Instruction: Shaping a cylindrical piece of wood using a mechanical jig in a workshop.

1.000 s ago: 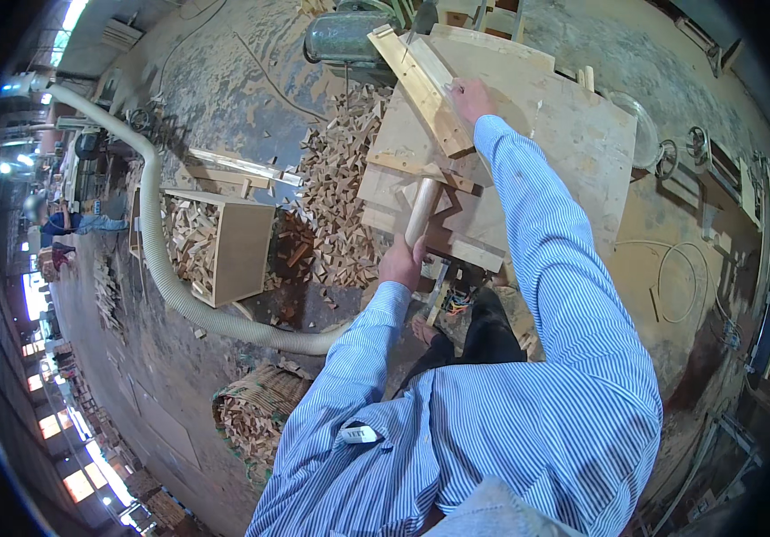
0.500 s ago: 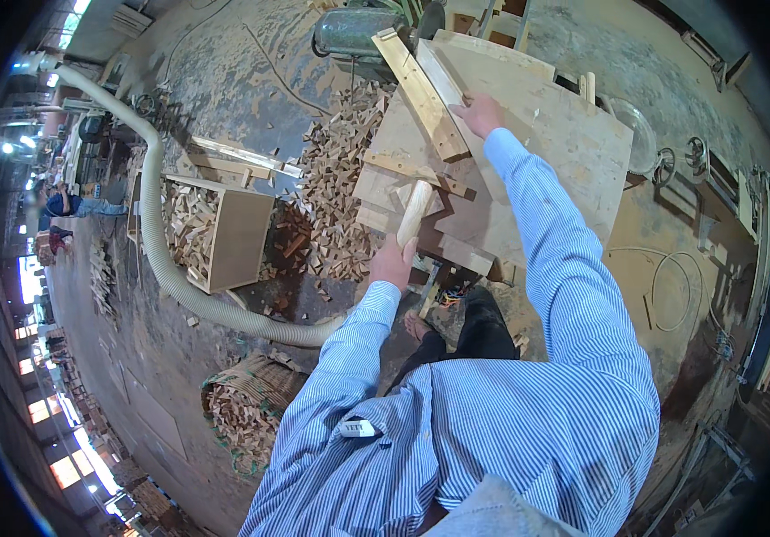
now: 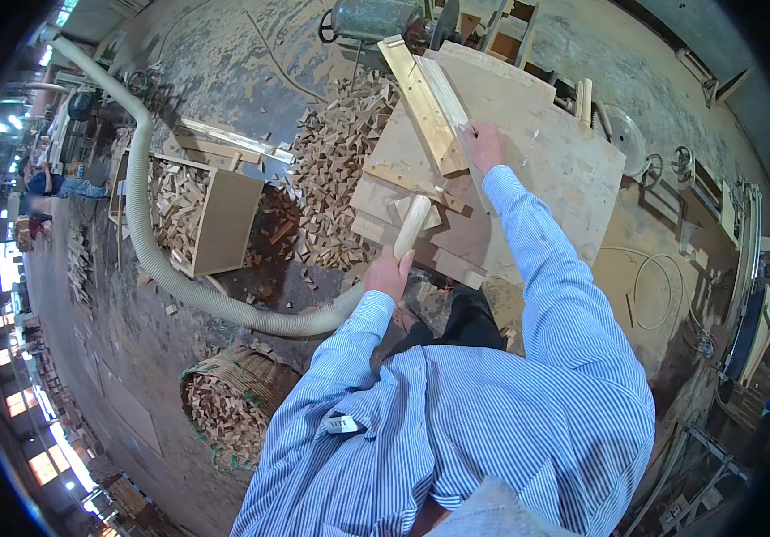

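My left hand [image 3: 389, 273] is wrapped round the lower end of a pale, rounded wooden stick [image 3: 413, 223], which points up and away from me over the near edge of a worktable. My right hand [image 3: 483, 146] lies farther out on the table, fingers curled at the near end of a pale wooden strip [image 3: 440, 89]; the fingertips are partly hidden. Alongside that strip, on its left, lies a thicker yellowish board [image 3: 423, 107]. A narrow wooden bar [image 3: 406, 175] crosses the table between the stick and the board.
A plywood tabletop [image 3: 564, 152] spreads to the right. Beyond it stand a green motor [image 3: 372, 18] and a round blade [image 3: 446, 22]. Offcuts [image 3: 340, 170] heap on the floor at left, near a wooden bin [image 3: 228, 224], a ribbed hose [image 3: 139, 179] and a filled basket [image 3: 251, 380].
My right hand has drawn slightly nearer to me, its fingers now curled at the strip's end. My left hand keeps its grip on the stick. The whole view has turned a little.
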### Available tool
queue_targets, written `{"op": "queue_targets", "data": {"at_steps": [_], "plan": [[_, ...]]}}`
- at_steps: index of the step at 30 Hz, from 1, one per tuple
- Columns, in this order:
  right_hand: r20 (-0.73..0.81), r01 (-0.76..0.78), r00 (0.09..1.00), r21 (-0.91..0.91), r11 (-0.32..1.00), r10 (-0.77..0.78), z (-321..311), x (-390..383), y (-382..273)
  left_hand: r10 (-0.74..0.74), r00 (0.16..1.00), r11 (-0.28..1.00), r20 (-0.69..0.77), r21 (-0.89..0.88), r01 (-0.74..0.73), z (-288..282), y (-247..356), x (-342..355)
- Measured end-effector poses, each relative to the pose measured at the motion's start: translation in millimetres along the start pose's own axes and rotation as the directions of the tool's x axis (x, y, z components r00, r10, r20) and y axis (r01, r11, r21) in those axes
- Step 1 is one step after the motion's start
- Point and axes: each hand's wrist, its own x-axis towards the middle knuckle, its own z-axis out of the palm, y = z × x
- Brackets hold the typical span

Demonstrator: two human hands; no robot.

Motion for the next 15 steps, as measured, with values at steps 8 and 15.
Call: {"op": "queue_targets", "data": {"at_steps": [8, 15], "plan": [[-0.025, 0.095, 0.995, -0.017, 0.995, -0.095, 19, 44, -6, -0.028, 0.998, 1.000, 0.049, 0.005, 0.028, 1, 0, 7], [0.016, 0.068, 0.998, -0.031, 0.997, -0.068, 25, 77, 0, -0.033, 0.998, 0.999, 0.059, -0.029, 0.035, 2, 12, 25]]}}
